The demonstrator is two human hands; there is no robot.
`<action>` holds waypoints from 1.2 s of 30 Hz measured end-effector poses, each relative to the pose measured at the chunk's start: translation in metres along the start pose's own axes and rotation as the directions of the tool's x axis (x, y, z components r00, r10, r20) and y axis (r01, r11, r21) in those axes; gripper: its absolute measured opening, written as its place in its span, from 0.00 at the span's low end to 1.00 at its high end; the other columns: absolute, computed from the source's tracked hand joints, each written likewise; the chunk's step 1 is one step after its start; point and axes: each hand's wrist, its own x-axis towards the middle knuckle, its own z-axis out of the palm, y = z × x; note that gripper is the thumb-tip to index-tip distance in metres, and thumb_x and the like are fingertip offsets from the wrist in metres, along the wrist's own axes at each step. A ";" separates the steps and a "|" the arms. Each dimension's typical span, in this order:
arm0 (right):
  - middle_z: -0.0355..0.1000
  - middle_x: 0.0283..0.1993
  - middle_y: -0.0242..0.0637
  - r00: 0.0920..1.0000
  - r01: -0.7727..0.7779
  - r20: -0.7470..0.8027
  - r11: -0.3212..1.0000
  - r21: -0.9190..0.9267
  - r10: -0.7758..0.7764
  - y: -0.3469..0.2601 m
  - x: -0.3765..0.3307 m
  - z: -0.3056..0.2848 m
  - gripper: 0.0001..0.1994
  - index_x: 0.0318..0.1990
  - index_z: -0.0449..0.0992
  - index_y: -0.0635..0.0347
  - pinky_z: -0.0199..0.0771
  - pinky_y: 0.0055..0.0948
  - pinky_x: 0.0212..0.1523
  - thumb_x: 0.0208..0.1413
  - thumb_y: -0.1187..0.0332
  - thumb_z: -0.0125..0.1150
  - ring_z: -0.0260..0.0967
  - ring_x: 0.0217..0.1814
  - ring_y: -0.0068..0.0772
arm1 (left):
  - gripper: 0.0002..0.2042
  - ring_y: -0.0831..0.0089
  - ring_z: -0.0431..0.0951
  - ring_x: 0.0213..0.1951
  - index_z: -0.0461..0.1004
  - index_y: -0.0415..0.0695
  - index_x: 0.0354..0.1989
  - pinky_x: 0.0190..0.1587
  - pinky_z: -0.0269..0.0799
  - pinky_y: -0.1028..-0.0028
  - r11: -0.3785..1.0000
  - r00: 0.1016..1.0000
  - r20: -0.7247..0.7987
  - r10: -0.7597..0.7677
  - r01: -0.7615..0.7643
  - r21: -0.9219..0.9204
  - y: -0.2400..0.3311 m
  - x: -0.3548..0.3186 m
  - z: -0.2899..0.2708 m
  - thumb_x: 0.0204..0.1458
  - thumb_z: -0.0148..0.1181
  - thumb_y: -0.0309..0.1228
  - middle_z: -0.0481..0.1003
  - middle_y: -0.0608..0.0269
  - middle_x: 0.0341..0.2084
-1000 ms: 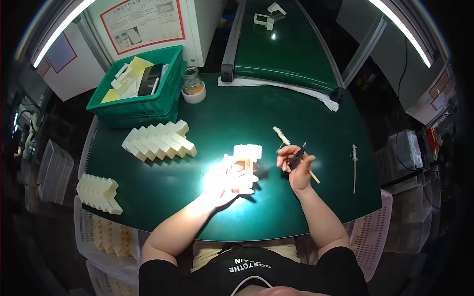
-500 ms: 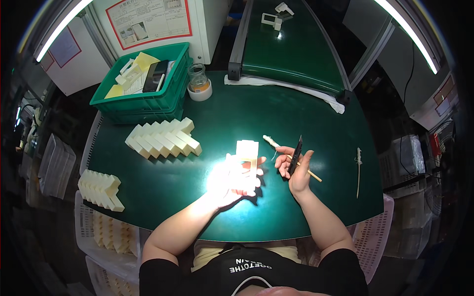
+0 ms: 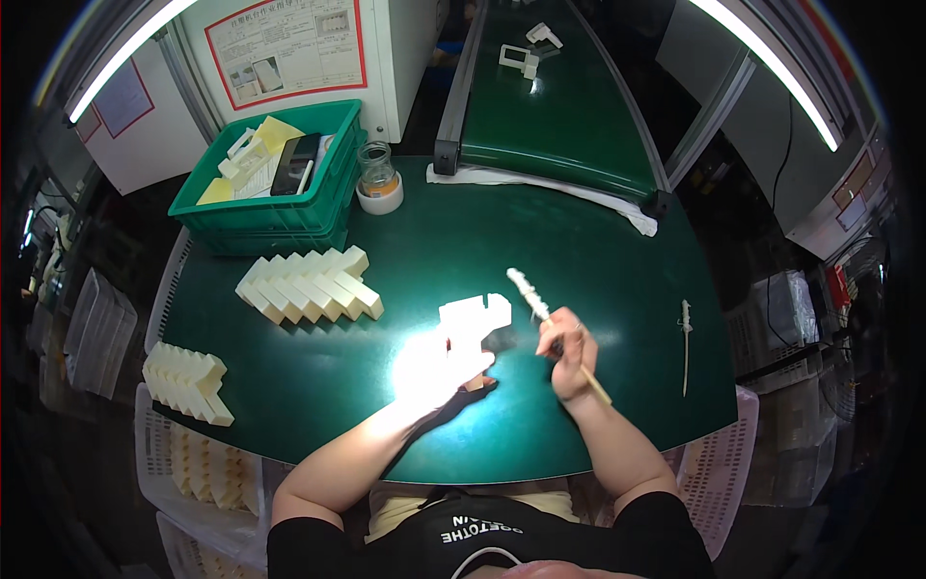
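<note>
The green table (image 3: 453, 232) fills the middle of the frame, and the green conveyor belt (image 3: 559, 125) meets its far edge at upper centre-right. At upper left stand the stacked green crates (image 3: 256, 216), while a pink basket (image 3: 721, 463) sits at lower right, beyond the table edge. The larger row of cream blocks (image 3: 311, 287) lies left of centre, and the smaller row (image 3: 188, 383) is near the left edge. A white cloth (image 3: 526, 179) runs along the belt's near end. The left hand (image 3: 434, 372), at centre and bleached by lamp glare that hides its finger detail, grips the pale part (image 3: 473, 323). The right hand (image 3: 573, 362), right of centre, is curled around a wrapped-tip stick (image 3: 527, 292). Beside the crates, a glass jar (image 3: 376, 171) stands in a white holder (image 3: 382, 203). A second stick (image 3: 686, 338) lies apart at right. Smallest in view is a dark tool (image 3: 557, 345), mostly covered by the right fingers. Half a second ago that hand was looser and the tool's point stood clear above it; now the fingers have folded in. The pale part has turned too: its window-like opening faced up then, and a notched end shows now.
</note>
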 end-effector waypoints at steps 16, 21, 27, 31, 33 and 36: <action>0.61 0.21 0.37 0.996 -0.012 0.090 1.000 0.017 0.010 -0.008 -0.011 -0.001 0.27 0.18 0.64 0.62 0.57 0.24 0.24 0.68 0.54 0.38 0.57 0.21 0.25 | 0.10 0.80 0.77 0.21 0.76 0.43 0.32 0.24 0.72 0.78 0.884 0.993 -0.016 0.115 -0.095 0.457 0.007 0.003 0.000 0.47 0.66 0.35 0.76 0.68 0.17; 0.56 0.19 0.37 0.991 -0.133 0.037 0.865 0.484 0.132 -0.009 -0.002 -0.014 0.31 0.14 0.61 0.62 0.51 0.21 0.18 0.69 0.53 0.35 0.51 0.17 0.24 | 0.08 0.78 0.77 0.22 0.74 0.38 0.35 0.24 0.73 0.79 0.998 0.989 0.148 0.010 -0.018 0.053 0.009 0.001 0.001 0.48 0.65 0.24 0.74 0.65 0.21; 0.53 0.17 0.36 0.946 -0.325 0.182 0.773 0.545 0.269 -0.009 0.003 -0.021 0.31 0.11 0.58 0.60 0.51 0.21 0.17 0.69 0.55 0.34 0.49 0.16 0.23 | 0.09 0.79 0.73 0.20 0.74 0.37 0.36 0.22 0.71 0.81 0.997 0.995 0.087 0.044 -0.039 -0.066 0.014 -0.004 0.013 0.47 0.67 0.22 0.74 0.64 0.24; 0.54 0.17 0.37 0.978 -0.204 0.072 0.809 0.551 0.198 -0.015 0.000 -0.013 0.32 0.11 0.58 0.60 0.52 0.20 0.15 0.69 0.53 0.35 0.50 0.15 0.24 | 0.10 0.79 0.73 0.19 0.74 0.38 0.35 0.22 0.71 0.81 1.000 0.989 0.143 -0.022 0.021 0.009 0.009 0.004 -0.004 0.46 0.68 0.23 0.75 0.64 0.24; 0.54 0.17 0.36 0.973 -0.221 0.073 0.809 0.545 0.217 -0.014 0.002 -0.013 0.32 0.11 0.58 0.59 0.50 0.21 0.14 0.69 0.54 0.34 0.49 0.14 0.24 | 0.10 0.80 0.74 0.21 0.74 0.38 0.35 0.22 0.72 0.80 0.990 0.989 0.118 0.092 -0.103 0.093 0.006 0.002 -0.002 0.46 0.68 0.23 0.74 0.65 0.24; 0.53 0.16 0.35 0.934 -0.355 0.240 0.746 0.564 0.264 -0.014 0.005 -0.022 0.32 0.10 0.57 0.59 0.50 0.21 0.14 0.70 0.55 0.32 0.48 0.13 0.23 | 0.09 0.79 0.75 0.23 0.74 0.40 0.35 0.24 0.73 0.77 0.958 0.982 0.130 0.134 -0.162 0.235 0.011 0.003 0.001 0.47 0.67 0.25 0.75 0.65 0.24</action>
